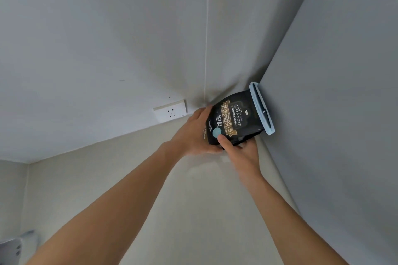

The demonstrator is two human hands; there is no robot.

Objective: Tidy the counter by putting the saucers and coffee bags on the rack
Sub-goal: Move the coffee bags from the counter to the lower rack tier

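Both hands are closed on one black foil coffee bag with gold lettering and a pale blue clip across its top (233,119), and nothing in view shows a rack or any saucer, so the progress of the tidying can only be judged in part. The left hand (193,135) wraps the bag's left side and lower edge, fingers curled behind it, while the right hand (241,152) grasps the bottom end with the thumb pressed on the printed front just beside a small round blue sticker. The bag sits at the far right corner of the pale beige worktop (193,211), its clipped end touching or very nearly touching the grey panel (336,114) that rises along the worktop's right edge; whether its underside rests on the surface or is already lifted clear cannot be told. A white wall socket (171,111) sits on the grey-white back wall (107,38) just beyond the far edge, left of the bag. This bag (the only task item visible) is in hand but not on the rack, so its placement looks not yet done, and how many bags or saucers remain cannot be judged. The worktop nearer the person shows bare apart from a grey object (13,247) at its near left edge, too cropped to identify.
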